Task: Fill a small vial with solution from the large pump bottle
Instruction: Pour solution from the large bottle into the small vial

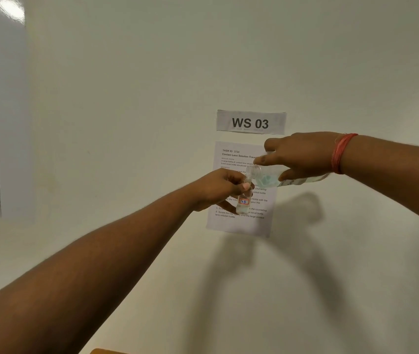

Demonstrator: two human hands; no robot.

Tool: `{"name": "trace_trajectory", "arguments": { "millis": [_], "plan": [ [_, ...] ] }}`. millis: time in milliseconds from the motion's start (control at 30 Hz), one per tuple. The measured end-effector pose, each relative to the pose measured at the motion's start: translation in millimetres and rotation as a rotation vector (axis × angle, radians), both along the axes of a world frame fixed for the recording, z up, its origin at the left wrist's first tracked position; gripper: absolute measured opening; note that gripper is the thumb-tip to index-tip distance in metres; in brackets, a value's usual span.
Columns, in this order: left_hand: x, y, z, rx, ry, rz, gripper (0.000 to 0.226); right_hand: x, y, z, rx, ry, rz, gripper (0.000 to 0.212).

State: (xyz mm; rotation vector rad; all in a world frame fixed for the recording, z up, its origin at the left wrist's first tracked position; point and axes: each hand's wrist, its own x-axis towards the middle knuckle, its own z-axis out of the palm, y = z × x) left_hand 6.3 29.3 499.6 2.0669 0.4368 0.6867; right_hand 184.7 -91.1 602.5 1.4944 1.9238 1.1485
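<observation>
Fingers [244,186] gripping vial [243,201], tilted bottle [271,176] above white, possibly glossy, table [305,290]

"WS 03" label [251,122], instruction sheet [234,221]

Clear vial [243,200] red-bordered label, pale blue solution [267,179], red wrist thread [341,154]

A numbered workstation: a "WS 03" sign [251,122] and a printed task sheet [239,221] taped on the pale wall [126,98].
</observation>
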Motion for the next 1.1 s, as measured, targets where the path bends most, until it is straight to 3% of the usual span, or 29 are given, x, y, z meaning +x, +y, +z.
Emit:
{"name": "trace_trajectory", "arguments": {
  "millis": [1100],
  "plan": [
    [-1.2, 1.2, -0.2, 0.008, 0.001, 0.001, 0.026, -2.2, -2.5, 0.2, -0.009, 0.000, 0.002, 0.068]
  ]
}}
